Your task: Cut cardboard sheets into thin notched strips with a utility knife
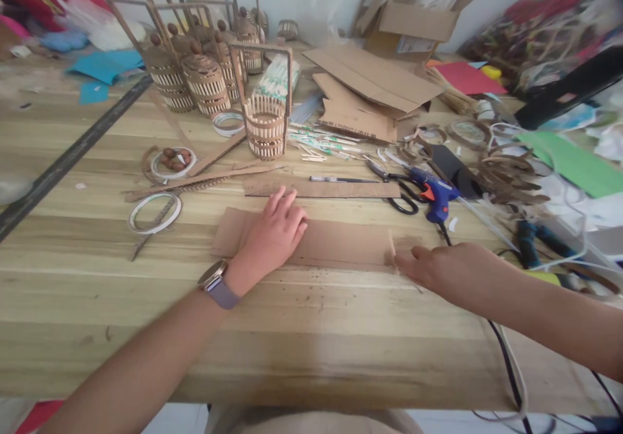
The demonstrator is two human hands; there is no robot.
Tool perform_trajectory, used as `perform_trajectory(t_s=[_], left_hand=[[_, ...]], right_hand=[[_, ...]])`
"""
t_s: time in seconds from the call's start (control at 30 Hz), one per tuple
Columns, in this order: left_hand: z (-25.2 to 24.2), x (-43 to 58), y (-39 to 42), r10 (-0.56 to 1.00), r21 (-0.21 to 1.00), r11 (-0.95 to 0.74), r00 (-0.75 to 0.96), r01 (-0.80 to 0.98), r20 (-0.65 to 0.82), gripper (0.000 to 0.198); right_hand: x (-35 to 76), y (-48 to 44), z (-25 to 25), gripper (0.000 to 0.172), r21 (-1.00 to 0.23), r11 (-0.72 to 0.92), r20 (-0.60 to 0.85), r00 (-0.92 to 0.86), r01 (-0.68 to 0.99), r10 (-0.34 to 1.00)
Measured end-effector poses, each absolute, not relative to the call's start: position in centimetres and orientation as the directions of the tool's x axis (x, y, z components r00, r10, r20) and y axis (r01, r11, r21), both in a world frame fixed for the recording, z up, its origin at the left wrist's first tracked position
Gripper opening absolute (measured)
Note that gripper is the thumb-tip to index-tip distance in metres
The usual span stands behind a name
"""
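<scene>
My left hand (272, 236) lies flat, fingers stretched out, pressing on a long brown cardboard strip (335, 242) on the wooden table. My right hand (448, 268) is at the strip's right end, its fingers pinched near a small upright sliver of wood or card (390, 246); what the fingers hold is hard to make out. A second, narrower cardboard strip (321, 189) lies just beyond the first.
Scissors (396, 191) and a blue glue gun (435, 197) lie right of centre, its cable running off the front edge. Small stick-built baskets (265, 126) stand behind, with tape rolls (154, 213), flat cardboard sheets (370, 87), an open box (413, 22) and coloured paper.
</scene>
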State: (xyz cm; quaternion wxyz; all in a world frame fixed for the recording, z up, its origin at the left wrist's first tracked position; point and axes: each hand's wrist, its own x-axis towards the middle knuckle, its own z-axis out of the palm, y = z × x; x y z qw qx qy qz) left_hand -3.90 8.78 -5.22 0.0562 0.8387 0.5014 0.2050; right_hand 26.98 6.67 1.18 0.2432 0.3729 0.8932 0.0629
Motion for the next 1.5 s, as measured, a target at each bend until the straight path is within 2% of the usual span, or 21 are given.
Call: perform_trajectory(t_s=[0.1, 0.23, 0.4, 0.53, 0.67, 0.73, 0.83, 0.97, 1.17, 1.23, 1.37, 1.5], left_hand=[[-5.3, -4.0, 8.8, 0.859, 0.287, -0.498, 0.421, 0.819, 0.291, 0.014], [-5.4, -4.0, 8.8, 0.851, 0.258, -0.504, 0.422, 0.824, 0.312, 0.015], [-5.5, -3.9, 8.8, 0.859, 0.282, -0.492, 0.407, 0.824, 0.311, 0.016], [-5.6, -3.4, 8.9, 0.893, 0.381, -0.436, 0.340, 0.815, 0.294, 0.016], [-5.3, -3.0, 8.9, 0.916, 0.457, -0.391, 0.288, 0.799, 0.280, 0.021], [-4.9, -3.4, 8.8, 0.913, 0.467, -0.397, 0.285, 0.790, 0.294, 0.024], [-4.3, -4.9, 8.5, 0.905, 0.405, -0.393, 0.269, 0.826, 0.330, 0.026], [-4.3, -7.4, 8.1, 0.892, 0.264, -0.370, 0.260, 0.891, 0.371, 0.027], [-5.1, -7.4, 8.1, 0.894, 0.209, -0.405, 0.337, 0.890, 0.295, 0.035], [-5.2, -6.7, 8.1, 0.903, 0.190, -0.397, 0.346, 0.898, 0.254, 0.040], [-5.2, -6.1, 8.1, 0.919, 0.157, -0.373, 0.341, 0.915, 0.196, 0.049], [-4.9, -6.0, 8.0, 0.918, 0.133, -0.383, 0.361, 0.914, 0.165, 0.051]], right_hand=[[28.7, 6.6, 1.0, 0.052, 0.259, 0.705, -0.409, -0.587, 0.660, 0.699], [30.9, 6.9, 1.5, 0.048, 0.271, 0.663, -0.456, -0.513, 0.698, 0.727], [30.8, 7.3, 3.3, 0.018, 0.169, 0.595, -0.506, -0.449, 0.786, 0.737], [25.8, 7.4, 3.8, 0.027, 0.114, 0.607, -0.470, -0.495, 0.787, 0.730], [19.5, 8.0, 3.0, 0.029, 0.032, 0.670, -0.404, -0.604, 0.742, 0.687], [17.2, 8.5, 2.6, 0.049, -0.005, 0.657, -0.397, -0.604, 0.754, 0.691], [15.7, 9.4, 2.3, 0.068, -0.012, 0.617, -0.447, -0.556, 0.787, 0.701], [17.0, 10.0, 2.3, 0.065, 0.004, 0.614, -0.472, -0.539, 0.790, 0.697], [19.5, 10.1, 2.2, 0.065, 0.013, 0.607, -0.466, -0.533, 0.794, 0.707], [19.0, 9.9, 2.3, 0.059, -0.001, 0.611, -0.446, -0.547, 0.792, 0.709], [16.3, 9.3, 2.3, 0.033, 0.011, 0.630, -0.443, -0.561, 0.776, 0.699], [13.6, 9.1, 1.7, 0.029, 0.028, 0.743, -0.439, -0.659, 0.669, 0.610]])
